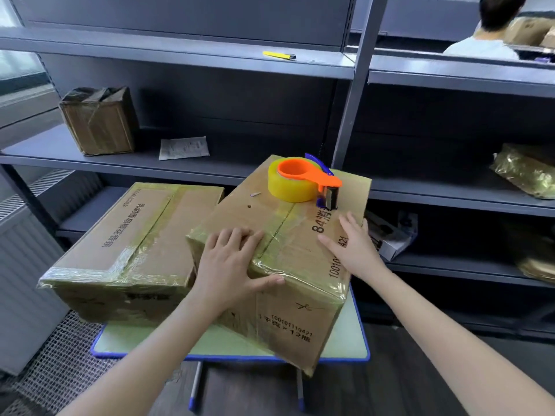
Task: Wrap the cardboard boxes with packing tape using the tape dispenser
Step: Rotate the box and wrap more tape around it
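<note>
A taped cardboard box point(288, 298) stands on a small green table point(351, 340), with one corner hanging over the front edge. My left hand point(231, 262) lies flat across its near top edge, thumb down the front face. My right hand point(351, 244) rests open on the top near the right edge. An orange tape dispenser point(303, 183) with a yellowish tape roll sits on the far part of this box, apart from both hands. A second taped box point(129, 244) lies to the left, touching the first.
Grey metal shelving stands behind the table. It holds a small taped box point(99, 121), a paper slip point(183, 148), a yellow utility knife point(279, 55) and wrapped parcels at the right point(525, 169). A person point(486, 34) is at the top right. A wire mesh point(69, 355) lies at the lower left.
</note>
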`<state>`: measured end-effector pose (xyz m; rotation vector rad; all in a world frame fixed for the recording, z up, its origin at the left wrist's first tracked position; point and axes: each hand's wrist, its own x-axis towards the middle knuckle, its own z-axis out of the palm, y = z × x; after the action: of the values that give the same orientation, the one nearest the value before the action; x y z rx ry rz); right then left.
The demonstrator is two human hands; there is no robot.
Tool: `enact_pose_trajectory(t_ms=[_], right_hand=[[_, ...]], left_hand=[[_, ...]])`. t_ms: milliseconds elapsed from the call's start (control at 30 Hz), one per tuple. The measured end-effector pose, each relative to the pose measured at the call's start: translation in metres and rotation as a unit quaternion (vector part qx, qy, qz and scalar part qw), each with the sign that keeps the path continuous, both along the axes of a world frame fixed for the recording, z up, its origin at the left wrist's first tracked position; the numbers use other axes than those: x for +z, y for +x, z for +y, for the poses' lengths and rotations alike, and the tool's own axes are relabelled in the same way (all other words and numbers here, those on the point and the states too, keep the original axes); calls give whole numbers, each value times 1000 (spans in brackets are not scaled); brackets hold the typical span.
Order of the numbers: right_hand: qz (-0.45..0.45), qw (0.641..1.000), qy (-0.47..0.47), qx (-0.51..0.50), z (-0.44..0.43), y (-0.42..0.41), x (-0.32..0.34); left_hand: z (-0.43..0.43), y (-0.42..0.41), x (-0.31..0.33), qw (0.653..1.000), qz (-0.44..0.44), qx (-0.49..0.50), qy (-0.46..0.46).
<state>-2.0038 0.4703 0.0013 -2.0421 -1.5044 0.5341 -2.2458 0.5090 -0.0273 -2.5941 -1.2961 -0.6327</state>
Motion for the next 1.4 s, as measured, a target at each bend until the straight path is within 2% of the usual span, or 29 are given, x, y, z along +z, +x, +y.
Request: enact_pose_trajectory(t_ms=[233, 433, 633, 733, 800, 867, 1033, 1100, 1167, 1233, 1400], right_hand=[[-20, 997, -20, 71, 33, 25, 11], [-59, 994, -31, 89, 38, 30, 4], [-117, 987, -52, 97, 39, 29, 5], [-180, 977, -48, 100, 41, 30, 4], [-192, 975, -53, 102, 41, 32, 2], [-192, 975, -53, 104, 42, 32, 1], [-177, 977, -40, 113, 42, 34, 2], [-186, 975, -15, 121, 44, 38, 3], [-181, 975, 38, 123, 48, 42, 6], [-117, 980, 102, 125, 52, 43, 18], [6, 950, 247, 192, 52, 28, 69]], left_hand=[[-23, 33, 0, 994, 8, 108, 11], [-12, 34, 17, 995, -8, 94, -7], [67, 75, 55, 996, -78, 17, -47], [104, 99, 58, 997, -15, 39, -60], [120, 108, 58, 994, 37, 59, -80], [129, 112, 59, 993, 54, 58, -90], [137, 105, 68, 990, -6, 26, -136], [135, 99, 75, 983, -55, 1, -174], [131, 88, 89, 949, -148, -35, -276], [125, 74, 104, 892, -233, -90, -377], [98, 59, 110, 702, -365, -272, -548]])
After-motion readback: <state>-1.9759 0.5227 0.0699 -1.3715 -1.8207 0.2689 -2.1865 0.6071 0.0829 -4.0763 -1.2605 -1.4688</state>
